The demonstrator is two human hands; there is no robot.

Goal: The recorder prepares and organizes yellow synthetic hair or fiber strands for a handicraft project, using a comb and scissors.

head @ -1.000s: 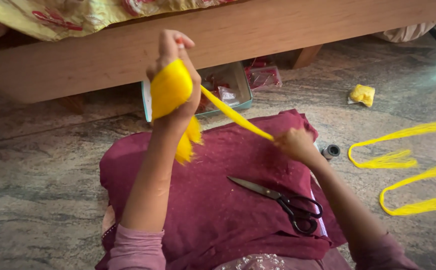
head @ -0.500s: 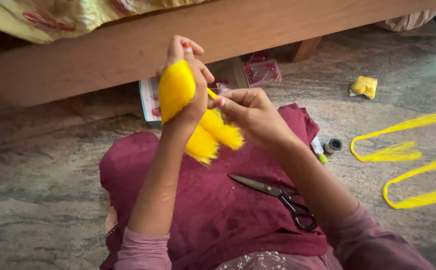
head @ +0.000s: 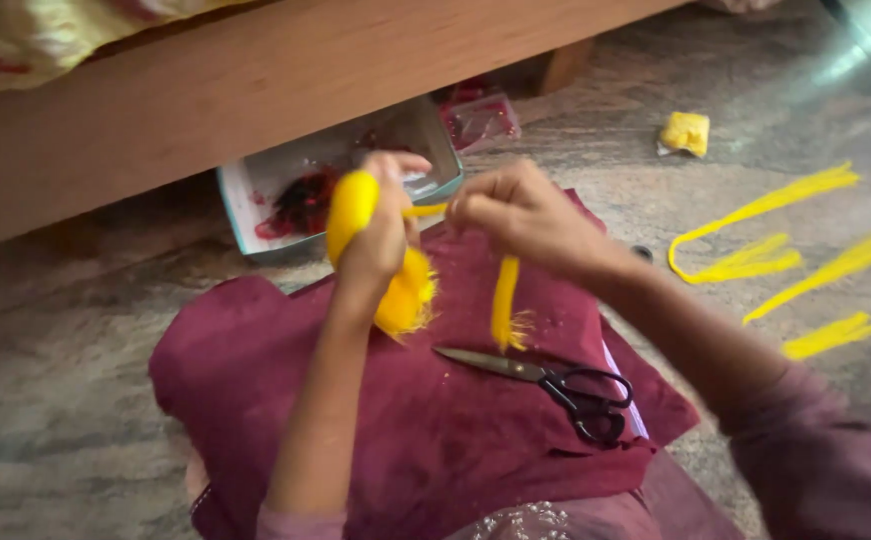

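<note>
I see a thick bundle of bright yellow thread (head: 354, 205) wrapped around the fingers of my left hand (head: 376, 245), its frayed cut ends (head: 411, 300) fanning out below the palm, above the maroon cloth (head: 436, 420) spread over my lap. That hand is raised upright with the forearm rising from the lower edge of the view, the fingers curled closed inside the wrap. My right hand (head: 521, 215) is just beside it, nearly touching, fingers pinched shut on a short strand of the same yellow thread (head: 504, 300), which hangs down with a frayed tip. Black-handled steel scissors (head: 546, 375) lie on the cloth below both hands. Long yellow tassels (head: 756, 250) lie on the stone floor (head: 56, 380) to the right.
</note>
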